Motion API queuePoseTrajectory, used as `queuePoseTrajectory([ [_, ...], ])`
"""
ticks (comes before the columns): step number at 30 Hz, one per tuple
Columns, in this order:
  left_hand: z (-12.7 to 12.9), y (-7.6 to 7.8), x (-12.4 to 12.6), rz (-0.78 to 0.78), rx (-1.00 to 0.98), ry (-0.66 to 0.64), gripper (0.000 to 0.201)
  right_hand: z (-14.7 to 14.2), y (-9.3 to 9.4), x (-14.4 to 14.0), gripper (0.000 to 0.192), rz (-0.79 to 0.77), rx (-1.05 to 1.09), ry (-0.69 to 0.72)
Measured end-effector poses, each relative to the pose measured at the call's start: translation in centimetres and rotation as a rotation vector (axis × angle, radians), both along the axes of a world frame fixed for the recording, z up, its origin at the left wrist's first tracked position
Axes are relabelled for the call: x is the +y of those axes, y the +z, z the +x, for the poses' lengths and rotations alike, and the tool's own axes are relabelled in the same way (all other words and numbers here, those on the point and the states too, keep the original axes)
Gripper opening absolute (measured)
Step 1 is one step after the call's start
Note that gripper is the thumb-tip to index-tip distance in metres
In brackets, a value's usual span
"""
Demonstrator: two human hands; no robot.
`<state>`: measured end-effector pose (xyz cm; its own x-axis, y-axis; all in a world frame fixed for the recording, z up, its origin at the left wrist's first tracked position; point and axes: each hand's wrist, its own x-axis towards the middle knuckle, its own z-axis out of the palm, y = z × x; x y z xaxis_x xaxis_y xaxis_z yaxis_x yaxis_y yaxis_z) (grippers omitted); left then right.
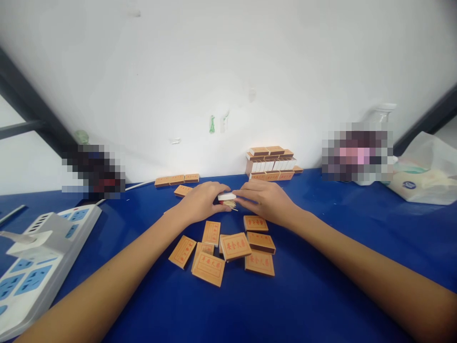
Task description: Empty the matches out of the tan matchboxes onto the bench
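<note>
Above the blue table, a small white matchbox tray (226,196) is pinched between my hands, its pale side toward me. A bunch of matches (229,205) with red heads at the left shows just under it. My left hand (203,201) curls around the tray's left end, thumb below by the matches and forefinger above. My right hand (264,199) has its fingertips closed at the tray's right end. Closest to me lies a loose group of orange matchboxes (235,246) with red print, some overlapping. Whether the tray holds more matches is hidden.
Matchboxes are stacked (271,165) against the white wall. A short row of matchboxes (176,180) lies at the back left. A white power strip (76,243) with a plugged-in adapter stands left. A tissue pack (421,178) sits far right, near blurred items.
</note>
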<state>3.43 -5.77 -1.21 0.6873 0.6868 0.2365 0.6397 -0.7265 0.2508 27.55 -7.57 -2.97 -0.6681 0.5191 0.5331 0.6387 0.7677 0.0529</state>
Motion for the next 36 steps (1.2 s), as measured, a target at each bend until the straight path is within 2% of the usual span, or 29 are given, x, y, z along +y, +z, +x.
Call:
queuePoseTrajectory([
  [8,-0.1,-0.2,0.0,-0.014,-0.008,0.031,0.055,0.2,-0.2,0.3,0.029,0.078,0.019,0.019],
  [14,-0.2,-0.3,0.1,-0.023,-0.04,0.027,0.055,0.1,-0.3,0.3,0.025,0.116,0.095,0.028],
  [17,-0.2,-0.4,0.3,-0.032,-0.061,0.0,0.042,0.1,0.4,-0.1,0.023,0.091,0.16,-0.079],
  [20,-0.3,-0.5,0.5,-0.054,-0.082,-0.002,0.046,0.0,1.6,0.1,0.021,0.034,0.16,-0.249],
  [24,-0.2,-0.5,0.6,-0.075,-0.097,0.001,0.052,-1.3,3.3,1.8,0.029,-0.083,-0.113,-0.494],
  [27,-0.1,-0.3,0.5,-0.072,-0.087,0.001,0.044,-2.7,3.9,3.1,0.031,-0.148,-0.356,-0.578],
  [31,-0.1,-0.1,0.3,-0.056,-0.066,-0.004,0.03,-3.5,3.8,3.2,0.029,-0.184,-0.412,-0.551],
  [36,0.0,-0.2,0.2,-0.051,-0.067,-0.018,0.019,-2.8,3.2,2.8,0.025,-0.3,-0.373,-0.441],
])
